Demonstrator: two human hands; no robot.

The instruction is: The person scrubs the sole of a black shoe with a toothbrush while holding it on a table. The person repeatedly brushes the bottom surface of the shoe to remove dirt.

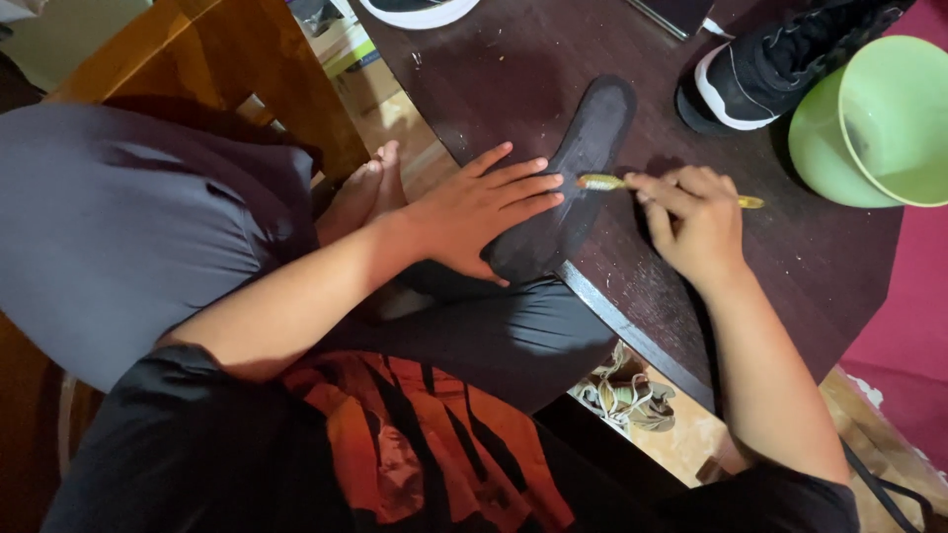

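A black shoe insole (583,158) lies flat on the dark wooden table (513,69), its heel end reaching the table's near edge. My left hand (479,212) rests flat on the insole's lower half, fingers spread, pressing it down. My right hand (696,222) grips a small yellow brush (602,183), like a toothbrush. Its bristled head touches the insole's right edge, just beyond my left fingertips. The handle's end sticks out past my right knuckles.
A light green plastic bowl (874,123) stands at the table's right. A black sneaker with a white sole (780,59) lies behind it. Another shoe's sole (420,12) shows at the top edge. My lap is below, and a sandal (627,400) lies on the floor.
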